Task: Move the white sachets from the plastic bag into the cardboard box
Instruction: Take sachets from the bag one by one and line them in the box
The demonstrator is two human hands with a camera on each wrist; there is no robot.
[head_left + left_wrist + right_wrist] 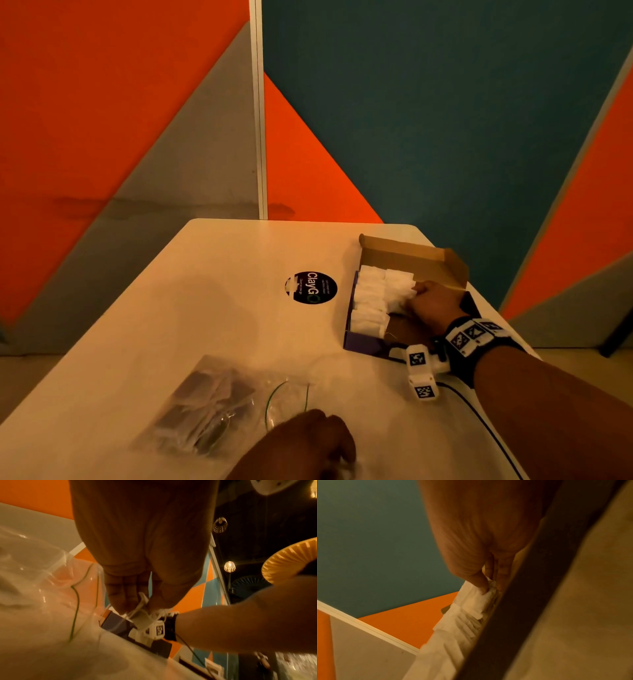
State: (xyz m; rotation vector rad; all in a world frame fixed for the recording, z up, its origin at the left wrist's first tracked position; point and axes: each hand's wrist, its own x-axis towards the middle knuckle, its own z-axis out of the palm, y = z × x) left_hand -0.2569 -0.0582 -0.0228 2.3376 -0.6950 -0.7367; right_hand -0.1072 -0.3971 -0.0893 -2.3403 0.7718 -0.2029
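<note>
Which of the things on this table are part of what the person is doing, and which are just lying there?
Part of the job:
white sachets
cardboard box
plastic bag
right hand
left hand

Just lying there:
round black sticker
table

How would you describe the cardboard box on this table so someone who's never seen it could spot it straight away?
Start at the white table and look to its far right corner, right of the round black sticker. The cardboard box lies open there, its brown lid flap raised, rows of white sachets inside and the right hand reaching in. Unlike the clear plastic bag nearer the person, it is stiff, with purple outer sides.
</note>
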